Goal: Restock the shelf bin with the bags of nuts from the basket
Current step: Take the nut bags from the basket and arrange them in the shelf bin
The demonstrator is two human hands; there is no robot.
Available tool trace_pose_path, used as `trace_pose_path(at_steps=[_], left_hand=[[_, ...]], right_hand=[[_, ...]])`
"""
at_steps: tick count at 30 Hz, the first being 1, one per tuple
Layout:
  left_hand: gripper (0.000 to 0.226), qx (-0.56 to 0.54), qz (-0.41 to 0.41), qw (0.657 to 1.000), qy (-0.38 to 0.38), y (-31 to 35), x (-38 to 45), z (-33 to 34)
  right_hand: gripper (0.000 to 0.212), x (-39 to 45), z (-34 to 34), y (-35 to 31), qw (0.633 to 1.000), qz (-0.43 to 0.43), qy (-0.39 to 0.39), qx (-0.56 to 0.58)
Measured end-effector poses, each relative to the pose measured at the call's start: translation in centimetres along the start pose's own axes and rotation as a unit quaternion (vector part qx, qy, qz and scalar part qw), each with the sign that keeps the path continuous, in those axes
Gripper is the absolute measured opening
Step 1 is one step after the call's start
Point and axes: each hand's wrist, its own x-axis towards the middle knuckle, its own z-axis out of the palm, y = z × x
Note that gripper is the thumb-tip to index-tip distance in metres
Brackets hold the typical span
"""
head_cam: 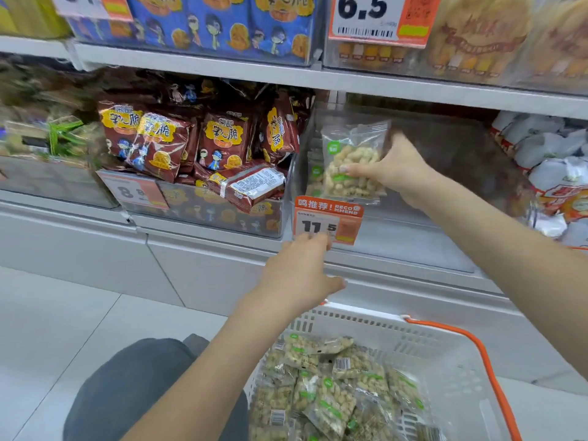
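Observation:
My right hand [394, 168] grips a clear bag of nuts [351, 157] and holds it upright inside the clear shelf bin [445, 198], at its left end. A few more nut bags [315, 179] stand behind it against the bin's left wall. My left hand [299, 275] hovers with relaxed fingers just below the bin's orange 11.5 price tag [327, 222], holding nothing. Low in the view, a white basket [451, 351] with an orange handle [477, 351] holds several bags of nuts [334, 386].
A bin of dark red snack packs [197, 148] stands left of the nut bin, white wrapped packs [547, 160] to its right. A shelf with blue snack packs [222, 23] and a 6.5 tag [366, 17] runs above. My knee [133, 386] is by the basket.

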Motion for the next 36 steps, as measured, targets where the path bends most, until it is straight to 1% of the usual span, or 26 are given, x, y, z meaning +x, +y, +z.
trace_pose_path(at_steps=[3,5,7,9,11,13,16,18,20,22,26,29,30,32,33,36], left_hand=[[0.052,0.06,-0.003,0.998,-0.011,-0.1,0.0,0.3],[0.052,0.078,0.003,0.997,-0.015,0.1,0.0,0.4],[0.051,0.077,0.01,0.997,-0.011,0.3,0.1,0.3],[0.05,0.074,0.017,0.997,-0.004,0.4,0.2,0.4],[0.051,0.075,0.02,0.997,-0.002,0.5,0.2,0.5],[0.05,0.078,0.019,0.997,-0.005,0.6,0.3,0.6],[0.049,0.087,0.013,0.996,-0.012,0.7,0.4,0.7],[0.049,0.091,0.01,0.996,-0.015,0.8,0.5,0.7],[0.048,0.095,0.013,0.995,-0.015,0.8,0.4,0.8],[0.048,0.1,0.017,0.995,-0.016,0.9,0.3,0.8],[0.046,0.101,0.023,0.994,-0.024,0.9,0.3,1.1],[0.047,0.108,0.024,0.993,-0.032,0.8,0.4,1.2],[0.048,0.11,0.023,0.993,-0.033,0.8,0.4,1.2],[0.047,0.114,0.022,0.993,-0.035,0.8,0.5,1.3],[0.047,0.116,0.022,0.992,-0.036,0.7,0.6,1.4],[0.046,0.123,0.02,0.991,-0.037,0.4,0.6,1.6]], right_hand=[[0.07,0.1,2.9,0.9,0.995,0.041,-0.084,-0.016],[0.059,0.1,4.0,1.5,0.992,0.059,-0.103,-0.034],[0.045,0.5,4.2,1.8,0.985,0.105,-0.122,-0.054],[0.039,0.9,4.3,2.0,0.975,0.154,-0.144,-0.07],[0.049,1.1,4.4,2.1,0.972,0.164,-0.139,-0.092],[0.057,1.2,4.4,2.5,0.981,0.128,-0.122,-0.085],[0.054,1.0,4.3,2.4,0.985,0.12,-0.103,-0.07],[0.053,0.7,4.5,2.2,0.985,0.132,-0.095,-0.054],[0.066,0.6,4.6,2.0,0.987,0.122,-0.083,-0.062],[0.072,0.5,4.6,1.9,0.989,0.105,-0.073,-0.07],[0.083,0.3,4.4,2.1,0.991,0.102,-0.051,-0.069],[0.094,0.1,4.5,1.7,0.988,0.121,-0.068,-0.071],[0.094,0.3,4.5,1.7,0.985,0.137,-0.081,-0.064],[0.085,0.5,4.4,1.7,0.978,0.176,-0.103,-0.039],[0.087,0.4,4.4,1.6,0.976,0.184,-0.104,-0.047],[0.114,0.2,3.9,1.5,0.974,0.17,-0.113,-0.1]])
